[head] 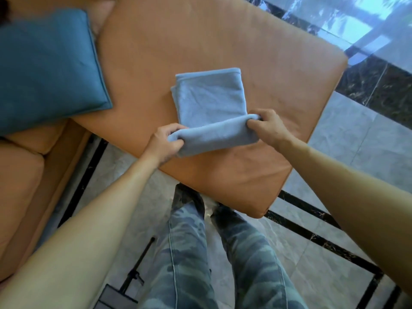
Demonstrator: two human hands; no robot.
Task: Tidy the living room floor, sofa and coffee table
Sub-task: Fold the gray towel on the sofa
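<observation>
A light blue towel point(209, 101) lies folded on the orange sofa seat point(200, 36), its near end doubled over into a rolled fold. My left hand point(163, 142) pinches the left end of that fold. My right hand point(267, 126) pinches the right end. Both hands hold the fold just above the seat, near its front edge.
A teal cushion point(46, 68) rests on the sofa to the left. Grey marble floor point(361, 143) with black inlay lines surrounds the seat. A dark stand or tripod base point(129, 279) lies on the floor by my legs. A glossy dark surface point(367, 25) is at the top right.
</observation>
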